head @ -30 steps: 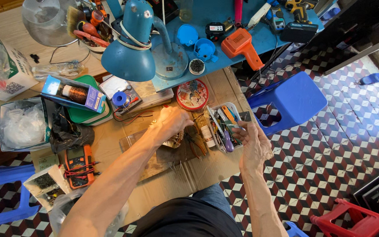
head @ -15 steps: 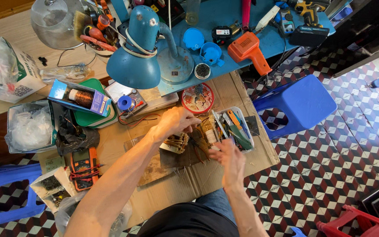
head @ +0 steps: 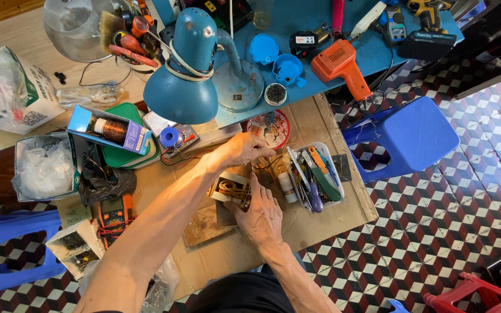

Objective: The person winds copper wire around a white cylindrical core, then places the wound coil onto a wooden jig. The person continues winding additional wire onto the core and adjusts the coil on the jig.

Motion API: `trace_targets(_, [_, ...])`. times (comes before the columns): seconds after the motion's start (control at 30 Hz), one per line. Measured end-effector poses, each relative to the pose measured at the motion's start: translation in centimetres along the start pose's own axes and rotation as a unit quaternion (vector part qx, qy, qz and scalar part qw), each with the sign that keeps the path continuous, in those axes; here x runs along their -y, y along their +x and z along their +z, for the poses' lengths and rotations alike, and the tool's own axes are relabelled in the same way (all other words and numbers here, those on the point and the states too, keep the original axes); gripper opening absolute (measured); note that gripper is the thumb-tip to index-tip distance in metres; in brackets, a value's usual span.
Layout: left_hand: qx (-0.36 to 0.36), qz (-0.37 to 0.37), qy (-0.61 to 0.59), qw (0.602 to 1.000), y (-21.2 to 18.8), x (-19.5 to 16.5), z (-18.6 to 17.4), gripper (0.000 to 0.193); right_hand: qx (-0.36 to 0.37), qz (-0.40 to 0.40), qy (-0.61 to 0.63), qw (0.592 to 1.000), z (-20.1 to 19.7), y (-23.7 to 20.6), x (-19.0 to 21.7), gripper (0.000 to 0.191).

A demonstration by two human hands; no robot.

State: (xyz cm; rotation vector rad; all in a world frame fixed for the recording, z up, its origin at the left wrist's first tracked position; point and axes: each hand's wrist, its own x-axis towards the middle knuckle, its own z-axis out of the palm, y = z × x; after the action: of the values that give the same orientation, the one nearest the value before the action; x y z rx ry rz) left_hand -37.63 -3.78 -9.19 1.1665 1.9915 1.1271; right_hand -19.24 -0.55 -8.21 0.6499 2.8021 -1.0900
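Observation:
A small transformer coil (head: 228,189) with copper winding and a pale frame lies on the cardboard-covered bench (head: 320,214). My right hand (head: 260,217) rests on the bench in front of it, fingers gripping the coil's right side. Just behind it, my left hand (head: 244,149) has its fingertips pinched together on what looks like a thin copper wire (head: 268,165) that loops down to the coil. The coil's right end is hidden under my right fingers.
A white tray of hand tools (head: 314,174) sits right of the coil, a red round tin (head: 271,127) behind it. A blue desk lamp (head: 184,81) hangs over the back. An orange multimeter (head: 114,214) lies left. A blue stool (head: 404,136) stands right.
My right hand has come in from beyond the tool tray on the right and now grips the coil. My left hand has stayed above the coil.

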Motion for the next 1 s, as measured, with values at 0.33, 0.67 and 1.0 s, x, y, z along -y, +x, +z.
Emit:
trace_targets(0.33, [-0.002,-0.043,0.160,0.986,-0.1,1.0,-4.7,0.035,-0.021,-0.160,-0.035,0.986,1.2,1.3,-1.2,0.092])
trace_targets(0.67, [-0.019,-0.066,0.286,0.956,-7.5,2.8,-8.6,0.033,-0.032,-0.161,0.021,0.986,2.0,1.1,-1.5,0.082])
trace_targets(1.0, [-0.159,0.025,0.273,0.948,-12.2,-1.6,-4.5,0.025,0.103,0.021,0.238,0.966,-0.5,2.9,-0.6,0.078])
